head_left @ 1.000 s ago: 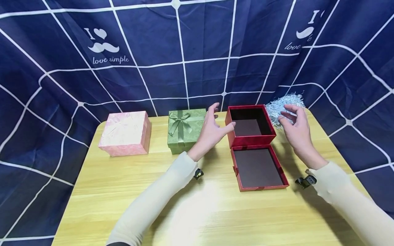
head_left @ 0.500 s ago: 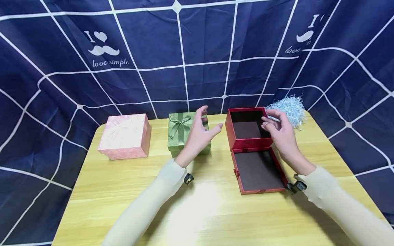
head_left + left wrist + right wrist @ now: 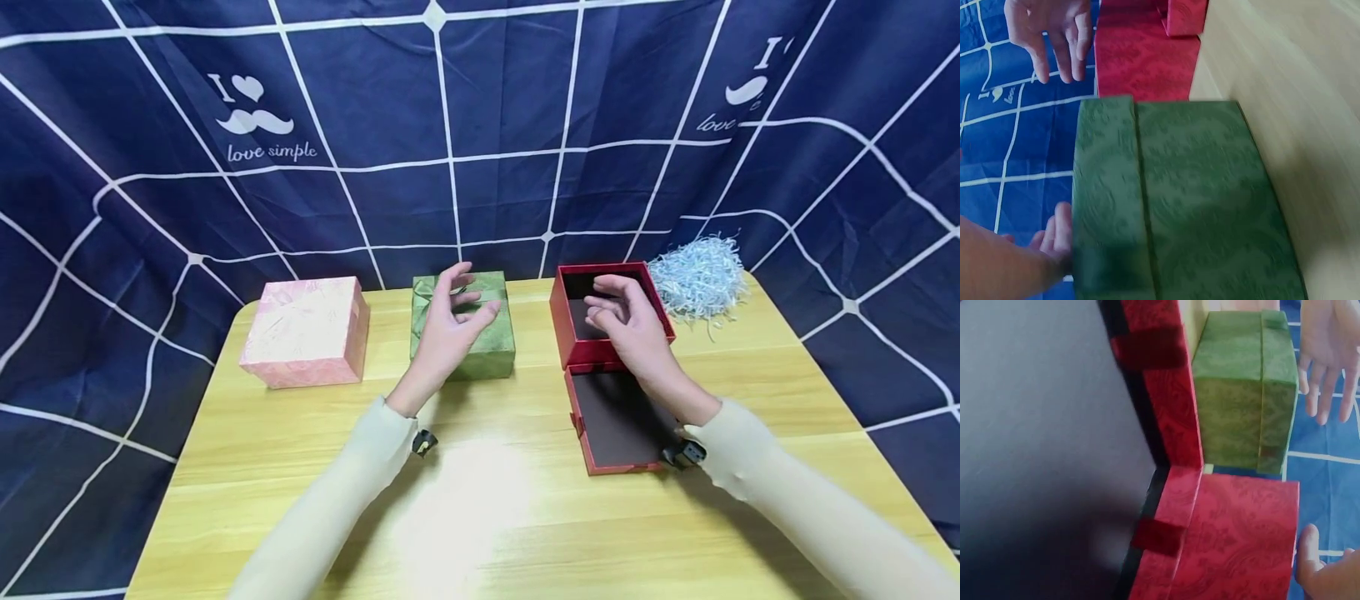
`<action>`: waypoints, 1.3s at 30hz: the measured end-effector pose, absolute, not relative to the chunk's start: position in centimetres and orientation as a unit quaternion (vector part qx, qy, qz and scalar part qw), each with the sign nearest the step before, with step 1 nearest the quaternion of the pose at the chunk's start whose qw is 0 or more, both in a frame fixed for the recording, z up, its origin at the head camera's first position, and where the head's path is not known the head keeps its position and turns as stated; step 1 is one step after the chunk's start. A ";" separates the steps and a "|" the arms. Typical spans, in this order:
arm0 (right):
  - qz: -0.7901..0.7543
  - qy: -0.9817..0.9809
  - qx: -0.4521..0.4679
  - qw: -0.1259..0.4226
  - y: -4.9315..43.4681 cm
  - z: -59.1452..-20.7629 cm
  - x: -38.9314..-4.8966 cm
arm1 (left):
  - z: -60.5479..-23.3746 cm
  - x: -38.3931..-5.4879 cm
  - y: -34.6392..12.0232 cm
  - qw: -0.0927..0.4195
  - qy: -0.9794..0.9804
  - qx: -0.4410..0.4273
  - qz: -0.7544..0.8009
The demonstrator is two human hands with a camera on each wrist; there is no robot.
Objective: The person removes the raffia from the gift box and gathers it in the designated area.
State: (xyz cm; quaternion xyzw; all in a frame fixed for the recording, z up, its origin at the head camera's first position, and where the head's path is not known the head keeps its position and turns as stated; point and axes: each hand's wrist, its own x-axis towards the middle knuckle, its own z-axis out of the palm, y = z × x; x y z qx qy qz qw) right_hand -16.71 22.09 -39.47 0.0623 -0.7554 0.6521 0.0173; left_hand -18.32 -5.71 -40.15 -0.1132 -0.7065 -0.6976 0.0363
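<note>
Left grip (image 3: 442,333) is held moderately wide over the green box (image 3: 483,354), thumb parted from the loosely bent fingers and nothing held; whether the top below is brushed cannot be told. Narrower, and likewise without a load, the right grip (image 3: 637,329) is poised at the mouth of the red box (image 3: 588,353); how deep the fingertips reach cannot be judged. This box is stood at the far right of the counter (image 3: 262,467), mouth upward, by which its dark interior is left accessible from above. Its lid (image 3: 618,417) is laid directly in front, inner face upward, presumably so that it is kept close without covering the opening. Blue shred (image 3: 701,275) is heaped just beside the box's right wall, probably for ease of reach. On the left, the pink box (image 3: 303,325) is set well apart from both grips, closed; the green box is also closed, between pink and red. By this spacing, access around each box appears to be preserved.
</note>
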 end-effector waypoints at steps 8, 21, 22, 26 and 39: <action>0.632 -0.769 0.079 -0.057 20.6 -39.5 -17.2 | -40.7 -18.1 -8.3 0.059 -0.703 -0.109 -0.700; 0.590 -0.795 0.102 -0.096 17.4 -39.7 -18.5 | -42.1 -18.1 -11.7 0.145 -0.733 -0.026 -0.664; 0.587 -0.797 0.102 -0.098 17.2 -39.7 -18.6 | -42.1 -18.1 -11.8 0.146 -0.737 -0.015 -0.659; 0.562 -0.815 0.100 -0.098 16.2 -39.9 -18.7 | -42.8 -18.2 -12.4 0.117 -0.738 0.027 -0.664; 0.575 -0.799 0.113 -0.135 14.5 -41.6 -20.3 | -44.7 -18.9 -14.1 -0.044 -0.736 0.030 -0.674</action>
